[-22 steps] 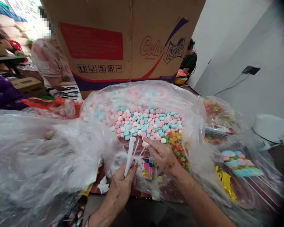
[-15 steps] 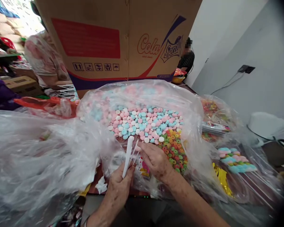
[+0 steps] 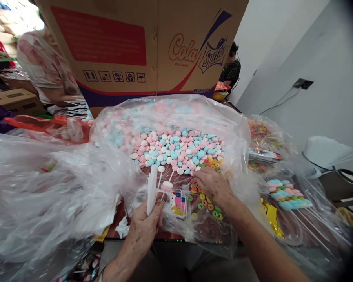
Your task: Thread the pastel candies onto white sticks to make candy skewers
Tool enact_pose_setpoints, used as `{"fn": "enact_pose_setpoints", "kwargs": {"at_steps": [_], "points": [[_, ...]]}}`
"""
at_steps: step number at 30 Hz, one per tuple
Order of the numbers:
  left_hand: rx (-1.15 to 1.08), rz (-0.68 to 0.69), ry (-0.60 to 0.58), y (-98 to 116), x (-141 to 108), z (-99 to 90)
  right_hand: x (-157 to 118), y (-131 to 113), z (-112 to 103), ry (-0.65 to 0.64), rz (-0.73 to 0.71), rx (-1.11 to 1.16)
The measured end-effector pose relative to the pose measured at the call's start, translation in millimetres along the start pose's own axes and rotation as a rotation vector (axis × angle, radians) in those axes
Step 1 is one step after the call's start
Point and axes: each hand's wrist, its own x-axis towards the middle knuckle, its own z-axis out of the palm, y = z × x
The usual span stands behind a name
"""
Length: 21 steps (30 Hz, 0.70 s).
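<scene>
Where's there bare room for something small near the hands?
A small tabletop patch, perhaps film-covered, shows between the marshmallow pile and the printed cards, left of the ring candies. Crowded: around the right hand, and left, where crumpled plastic lies.

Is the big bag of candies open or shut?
Open: the bag gapes in front, where pink, white and blue candies show clearly; those farther back look hazy through it.

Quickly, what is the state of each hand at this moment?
Left hand: closed, holding white sticks.
Right hand: fingertips at the edge of the pastel candies; whether it grips one cannot be told.
</scene>
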Motion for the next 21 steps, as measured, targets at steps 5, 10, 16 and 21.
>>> {"fn": "enact_pose_setpoints", "kwargs": {"at_steps": [5,10,16,21], "points": [[0.035,0.014,-0.034,3.4,-0.8,-0.3,6.2,-9.7,9.0,-0.132,-0.115,-0.212],[0.011,0.028,-0.001,-4.5,2.1,0.2,7.4,-6.8,7.4,-0.119,-0.165,-0.184],[-0.033,0.028,-0.001,-20.1,7.3,-1.4,5.4,3.8,4.1,-0.032,-0.177,-0.036],[-0.066,-0.007,-0.033,-19.9,7.5,-2.0,1.8,3.1,-12.3,-0.177,-0.077,0.189]]}}
